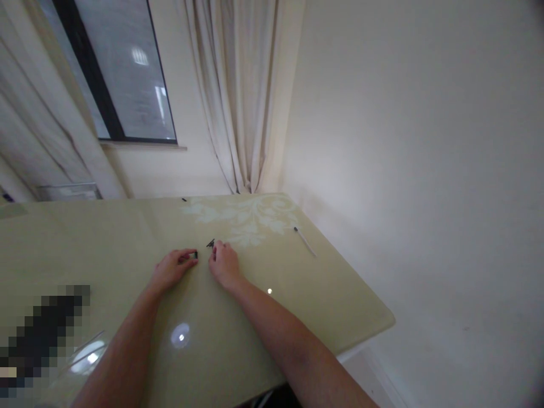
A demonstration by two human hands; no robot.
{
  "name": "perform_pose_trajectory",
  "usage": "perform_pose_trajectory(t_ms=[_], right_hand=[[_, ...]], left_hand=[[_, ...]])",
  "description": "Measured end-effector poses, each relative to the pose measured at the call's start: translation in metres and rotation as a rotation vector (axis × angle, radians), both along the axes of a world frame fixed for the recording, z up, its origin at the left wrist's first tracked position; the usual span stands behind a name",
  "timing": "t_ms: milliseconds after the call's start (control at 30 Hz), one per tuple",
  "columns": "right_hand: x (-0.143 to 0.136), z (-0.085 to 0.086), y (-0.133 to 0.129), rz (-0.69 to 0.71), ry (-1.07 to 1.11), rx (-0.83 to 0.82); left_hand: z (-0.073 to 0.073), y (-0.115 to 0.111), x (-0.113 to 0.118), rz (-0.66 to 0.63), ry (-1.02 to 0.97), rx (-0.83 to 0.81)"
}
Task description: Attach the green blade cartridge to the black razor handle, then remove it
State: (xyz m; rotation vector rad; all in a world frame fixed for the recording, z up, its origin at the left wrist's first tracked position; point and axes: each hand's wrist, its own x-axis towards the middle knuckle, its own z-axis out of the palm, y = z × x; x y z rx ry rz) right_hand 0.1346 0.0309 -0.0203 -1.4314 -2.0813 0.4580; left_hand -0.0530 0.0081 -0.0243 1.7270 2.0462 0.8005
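Observation:
Near the middle of the table (127, 238), my left hand (174, 267) pinches a small dark upright piece (196, 255) between thumb and fingertips. Just to its right, my right hand (225, 263) has its fingers curled together. Several thin black pieces (211, 243) stick out or lie at its fingertips; they look like short sticks or clips, too small to name. Whether those are held or only touched is hidden by the fingers. A narrow gap separates the two hands.
A white pen (306, 242) with a dark end lies toward the table's right edge. A tiny black piece (184, 199) sits at the far edge. Curtains (238, 96) and a window (127, 73) stand behind; a wall (403, 170) is on the right. A pixelated dark patch covers the lower left.

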Motion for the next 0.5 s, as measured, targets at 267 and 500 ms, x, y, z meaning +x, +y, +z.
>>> perform_pose_trajectory(t_ms=[267, 500], right_hand=[[-0.008, -0.005, -0.003, -0.101, -0.017, 0.000], [-0.007, -0.007, -0.009, -0.102, 0.053, 0.010]], left_hand=[[-0.010, 0.010, -0.011, -0.049, -0.041, -0.005], [-0.018, 0.011, -0.019, -0.045, 0.017, -0.001]])
